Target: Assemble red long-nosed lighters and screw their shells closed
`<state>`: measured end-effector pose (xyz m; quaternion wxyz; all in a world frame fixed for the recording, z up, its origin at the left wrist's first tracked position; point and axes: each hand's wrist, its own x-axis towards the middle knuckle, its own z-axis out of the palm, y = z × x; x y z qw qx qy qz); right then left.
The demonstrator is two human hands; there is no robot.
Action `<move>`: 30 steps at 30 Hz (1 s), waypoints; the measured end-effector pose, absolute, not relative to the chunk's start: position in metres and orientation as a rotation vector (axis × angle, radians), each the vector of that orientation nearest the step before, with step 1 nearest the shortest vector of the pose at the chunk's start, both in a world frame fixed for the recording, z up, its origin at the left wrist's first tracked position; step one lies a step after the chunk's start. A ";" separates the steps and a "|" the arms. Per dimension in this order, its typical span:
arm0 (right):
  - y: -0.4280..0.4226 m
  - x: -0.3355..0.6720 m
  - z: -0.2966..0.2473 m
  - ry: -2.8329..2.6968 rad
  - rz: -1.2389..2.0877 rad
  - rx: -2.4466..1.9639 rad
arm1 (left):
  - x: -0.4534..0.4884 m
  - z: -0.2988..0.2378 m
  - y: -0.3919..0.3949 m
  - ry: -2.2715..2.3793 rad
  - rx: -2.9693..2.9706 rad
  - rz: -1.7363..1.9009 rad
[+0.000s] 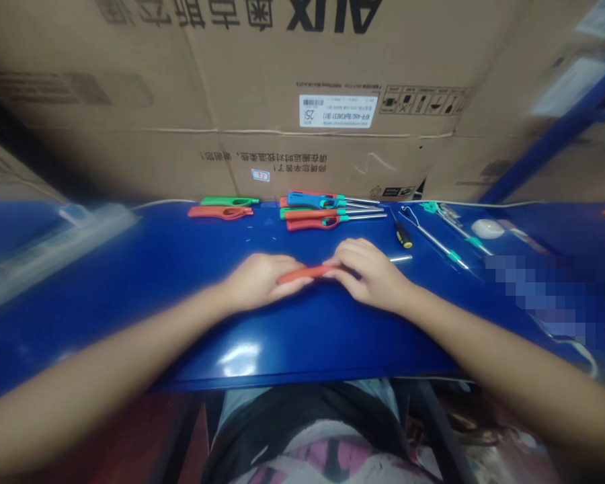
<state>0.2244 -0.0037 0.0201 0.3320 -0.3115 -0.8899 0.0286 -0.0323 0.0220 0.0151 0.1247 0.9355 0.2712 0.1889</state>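
Note:
Both my hands meet at the middle of the blue table (pixel 131 269) over a red long-nosed lighter (pixel 305 272). My left hand (pixel 259 279) is closed round its left end. My right hand (pixel 370 272) is closed over its right end, and the metal tip (pixel 400 258) sticks out past the fingers. The lighter lies low, on or just above the tabletop.
Behind my hands lie a pile of assembled lighters (pixel 327 210), two loose handle shells, green (pixel 229 200) and red (pixel 220 212), a black-handled screwdriver (pixel 402 233) and thin metal tubes with teal ends (pixel 441 245). Large cardboard boxes (pixel 302 94) wall off the back. A white disc (pixel 487 228) sits far right.

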 end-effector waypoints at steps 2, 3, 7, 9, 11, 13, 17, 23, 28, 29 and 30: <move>0.000 0.228 0.022 -2.255 0.108 -0.815 | -0.035 0.018 0.024 0.803 2.757 0.565; 0.003 0.231 0.023 -2.245 0.115 -0.823 | -0.036 0.019 0.026 0.810 2.777 0.574; 0.014 0.244 0.026 -2.357 0.047 -0.886 | -0.043 0.023 0.032 0.842 2.813 0.608; 0.016 0.249 0.026 -2.385 0.017 -0.916 | -0.045 0.023 0.033 0.848 2.798 0.598; 0.016 0.250 0.025 -2.393 -0.021 -0.925 | -0.045 0.024 0.033 0.844 2.773 0.577; 0.013 0.249 0.025 -2.404 -0.082 -0.915 | -0.044 0.024 0.033 0.840 2.745 0.580; 0.007 0.242 0.026 -2.443 -0.149 -0.868 | -0.040 0.021 0.031 0.836 2.767 0.584; 0.007 0.240 0.027 -2.473 -0.158 -0.978 | -0.037 0.016 0.030 0.871 2.820 0.585; 0.022 0.261 0.031 -2.458 -0.311 -1.211 | -0.043 0.021 0.037 0.975 2.813 0.583; 0.026 0.267 0.032 -2.470 -0.340 -1.214 | -0.044 0.022 0.038 0.992 2.815 0.594; 0.029 0.273 0.034 -2.472 -0.357 -1.200 | -0.045 0.023 0.040 1.004 2.820 0.606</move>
